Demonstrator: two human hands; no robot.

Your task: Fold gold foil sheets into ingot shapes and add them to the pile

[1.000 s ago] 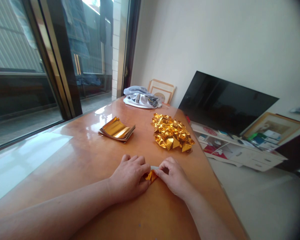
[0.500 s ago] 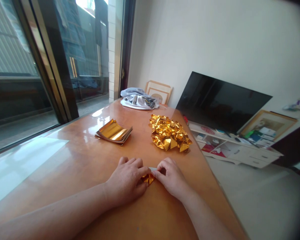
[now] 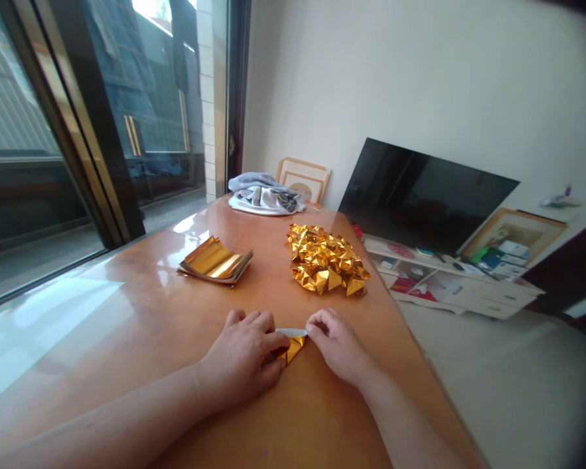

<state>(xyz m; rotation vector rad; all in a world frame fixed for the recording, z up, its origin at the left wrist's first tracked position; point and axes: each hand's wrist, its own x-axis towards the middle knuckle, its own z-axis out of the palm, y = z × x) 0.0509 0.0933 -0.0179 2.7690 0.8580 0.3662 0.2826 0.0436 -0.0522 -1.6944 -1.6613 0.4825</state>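
A small piece of gold foil paper point(image 3: 292, 345), partly folded with a white edge showing, lies on the wooden table point(image 3: 166, 319) between my hands. My left hand point(image 3: 241, 355) presses its left part down with fingers and thumb. My right hand point(image 3: 336, 345) pinches the paper's right tip. A stack of flat gold foil sheets point(image 3: 215, 260) lies farther away to the left. A heap of folded gold foil pieces point(image 3: 326, 259) sits farther away to the right.
A grey-white bundle of cloth point(image 3: 264, 194) lies at the table's far end, before a leaning picture frame point(image 3: 303, 177). The table's right edge drops to the floor, where a dark TV screen point(image 3: 420, 195) and a framed picture point(image 3: 510, 241) lean. Glass sliding doors point(image 3: 53, 130) run along the left.
My right hand has drawn slightly right, so more of the gold paper and its white edge shows between my hands. The view has shifted a little.
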